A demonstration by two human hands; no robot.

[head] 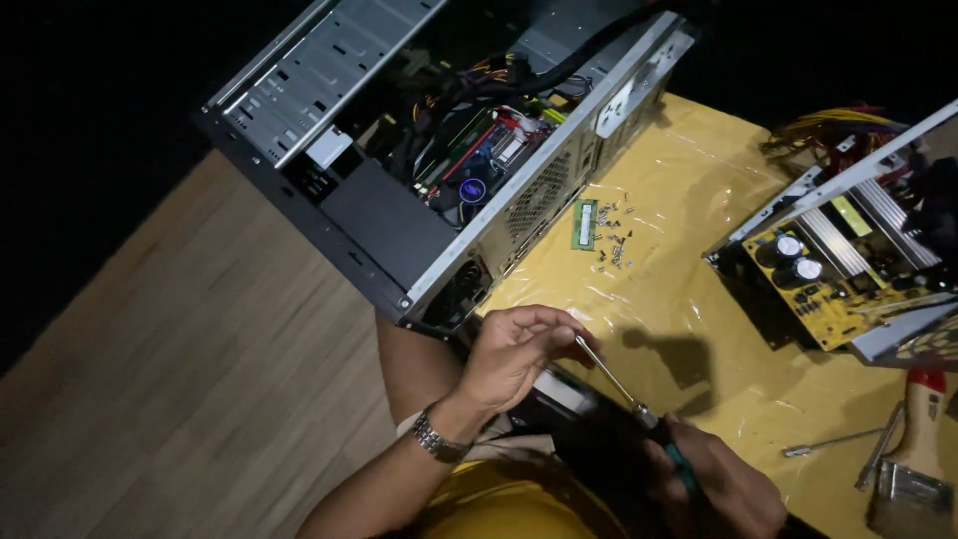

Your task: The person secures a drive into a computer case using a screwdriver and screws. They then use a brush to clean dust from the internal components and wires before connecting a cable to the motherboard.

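My left hand, with a metal watch on the wrist, pinches the metal tip of a screwdriver. My right hand grips the screwdriver's green handle low at the frame's bottom edge. Both hands hover over a dark component at the near edge of a yellow plastic sheet; what is under the tip is hidden. An open black computer case lies just beyond my left hand, its fan, cables and boards exposed.
A small green memory stick and several loose screws lie on the sheet beside the case. An opened power supply with a yellow circuit board sits at right. A brush and a metal rod lie at lower right. Wooden floor at left.
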